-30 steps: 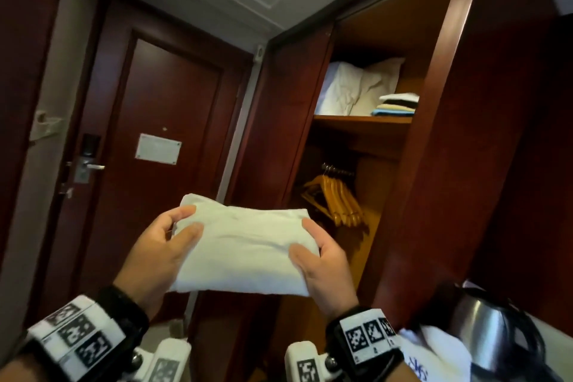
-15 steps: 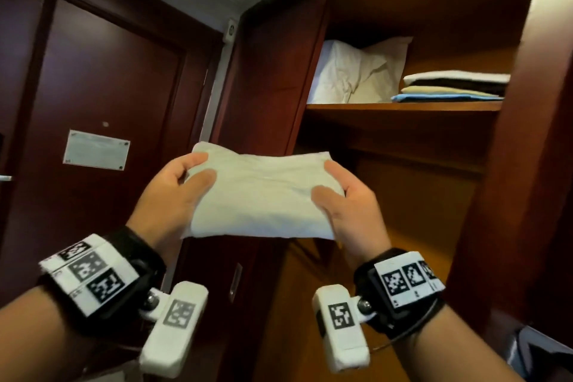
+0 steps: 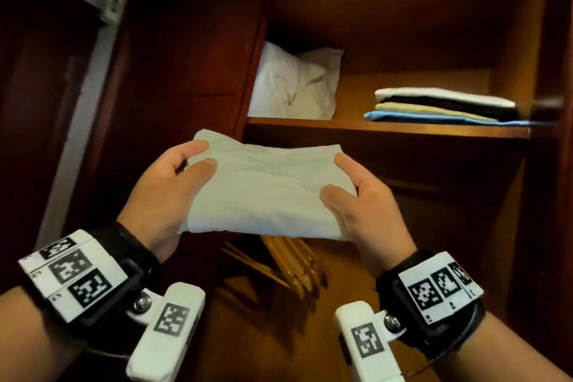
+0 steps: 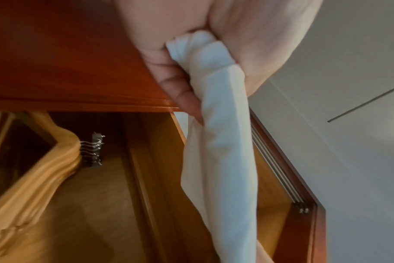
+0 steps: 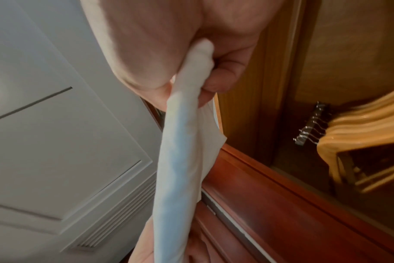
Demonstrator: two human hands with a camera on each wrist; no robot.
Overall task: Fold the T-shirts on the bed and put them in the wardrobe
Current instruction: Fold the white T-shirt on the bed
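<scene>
The folded white T-shirt (image 3: 266, 189) is a flat, soft rectangle, held level just below and in front of the wardrobe shelf (image 3: 387, 129). The left hand (image 3: 167, 195) pinches its left edge and the right hand (image 3: 362, 211) its right, thumbs on top. Compared with a second ago, the shirt sits much nearer that shelf, and the room door has left view. The stack of folded shirts (image 3: 443, 108) on the shelf is partly cut off at right; the hangers (image 3: 294, 267) below are blurred.

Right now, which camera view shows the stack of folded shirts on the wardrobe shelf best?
The head view: the stack of folded shirts lies in full sight on the shelf, right of the white bundle. Neither wrist view shows it, only the held T-shirt and hangers.
</scene>
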